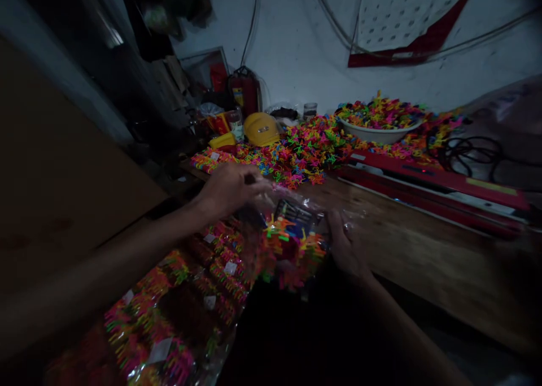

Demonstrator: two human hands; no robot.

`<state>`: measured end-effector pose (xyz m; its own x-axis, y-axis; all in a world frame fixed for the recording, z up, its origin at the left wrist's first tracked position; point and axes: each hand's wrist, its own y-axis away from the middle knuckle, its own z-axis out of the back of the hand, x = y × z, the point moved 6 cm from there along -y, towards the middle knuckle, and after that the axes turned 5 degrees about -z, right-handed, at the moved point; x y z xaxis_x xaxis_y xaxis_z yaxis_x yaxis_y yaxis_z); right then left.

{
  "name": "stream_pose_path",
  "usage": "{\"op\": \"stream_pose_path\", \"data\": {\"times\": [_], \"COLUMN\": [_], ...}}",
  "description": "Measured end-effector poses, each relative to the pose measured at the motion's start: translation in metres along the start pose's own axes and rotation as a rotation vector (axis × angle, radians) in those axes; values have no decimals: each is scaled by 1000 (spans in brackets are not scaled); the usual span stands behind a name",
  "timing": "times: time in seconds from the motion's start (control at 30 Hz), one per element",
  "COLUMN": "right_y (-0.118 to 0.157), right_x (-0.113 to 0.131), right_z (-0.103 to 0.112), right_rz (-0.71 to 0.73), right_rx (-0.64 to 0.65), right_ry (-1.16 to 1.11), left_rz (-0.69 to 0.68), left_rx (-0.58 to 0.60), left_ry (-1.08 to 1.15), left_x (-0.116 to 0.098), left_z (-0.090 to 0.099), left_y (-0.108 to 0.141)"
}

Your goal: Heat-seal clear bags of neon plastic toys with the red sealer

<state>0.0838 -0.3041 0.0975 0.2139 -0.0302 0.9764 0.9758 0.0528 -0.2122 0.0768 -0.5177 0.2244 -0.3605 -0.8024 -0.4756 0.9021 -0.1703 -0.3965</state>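
Note:
A clear plastic bag (pixel 292 250) with small bright plastic pieces and a dark printed card inside hangs between my hands, at the table's front edge. My left hand (pixel 231 188) pinches the bag's upper left edge, thumb and forefinger together. At the bag's right side, my right hand (pixel 342 242) is closed on the plastic, its fingers partly blurred. Below and left of the bag lie many filled clear packets (pixel 228 267) with white labels.
Loose colourful pieces (pixel 309 149) are heaped at the back of the wooden table (pixel 406 239). A white basin (pixel 381 135) of pieces stands behind a long red sealer (pixel 432 188). Further left are a yellow helmet (pixel 261 129) and a red extinguisher (pixel 244 90).

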Motion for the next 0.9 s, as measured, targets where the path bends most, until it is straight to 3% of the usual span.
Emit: {"op": "stream_pose_path", "data": {"times": [0.07,0.13,0.17,0.2,0.23,0.3,0.37,0.4,0.47,0.57,0.7,0.8,0.9], "right_y": [-11,-22,-28,-33,-39,-48,-54,-55,-58,-59,-51,-44,-46], "right_x": [6,9,10,10,9,8,9,8,4,2,27,35,6], "right_z": [-2,0,2,3,3,2,-1,-2,-3,3,37,83,145], "right_rz": [47,88,88,76,53,5,-16,-25,-74,-117,-11,-31,-153], "right_rx": [-57,-116,-144,-159,-163,-142,-137,-142,-152,-172,-184,-253,-391], "right_ry": [6,5,20,48,79,107,101,96,91,64,48,102,138], "left_rz": [73,123,156,203,257,302,199,126,87,234,279,265,311], "left_rx": [-330,-653,-748,-756,-677,-366,-108,-49,-25,-53,-176,-154,6], "left_ry": [345,693,834,953,1056,1207,1286,1302,1288,1125,909,972,1024], "left_x": [34,72,88,101,110,109,91,81,67,59,43,21,-8], "left_z": [10,8,-1,-15,-33,-72,-96,-101,-103,-104,-116,-154,-221], "left_y": [-1,13,21,29,34,39,36,32,18,-3,-30,-59,-94]}}
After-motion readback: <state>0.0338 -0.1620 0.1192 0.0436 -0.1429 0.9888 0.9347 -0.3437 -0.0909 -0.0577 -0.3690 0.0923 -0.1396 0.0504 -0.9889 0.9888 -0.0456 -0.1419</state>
